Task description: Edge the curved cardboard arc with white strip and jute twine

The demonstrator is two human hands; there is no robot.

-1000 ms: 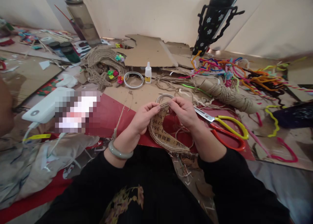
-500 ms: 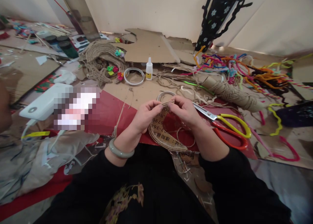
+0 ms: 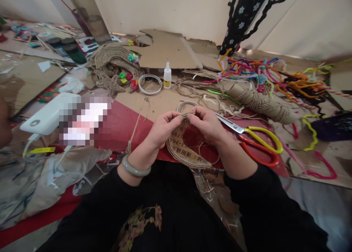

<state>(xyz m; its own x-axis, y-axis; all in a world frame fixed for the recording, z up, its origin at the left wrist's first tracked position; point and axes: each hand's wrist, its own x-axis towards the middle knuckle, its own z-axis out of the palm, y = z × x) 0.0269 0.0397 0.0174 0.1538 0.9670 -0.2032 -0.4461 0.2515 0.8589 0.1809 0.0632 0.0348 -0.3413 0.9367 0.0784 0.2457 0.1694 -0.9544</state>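
A crescent-shaped piece of printed cardboard [image 3: 183, 148] edged with twine hangs between my hands over the red board. My left hand [image 3: 168, 126] pinches its upper tip, where the twine lies along the edge. Close against it, my right hand [image 3: 205, 123] is closed on the twine [image 3: 189, 114] at the same tip; the fingertips hide the exact grip. A loose loop of twine dangles under my right hand. Beside my right wrist lie scissors [image 3: 246, 134] with one yellow and one red handle.
Behind my hands stand a small glue bottle [image 3: 167, 76] and a tape ring [image 3: 150, 84]. A twine-covered crescent [image 3: 112, 59] with small flowers lies back left. Rightward are a twine roll [image 3: 261, 103], coloured pipe cleaners [image 3: 264, 74] and a tall black flowered container [image 3: 239, 22]. A white power bank [image 3: 49, 110] lies left.
Both hands keep hold of the cardboard tip, with only tiny finger shifts. The view has moved very slightly.
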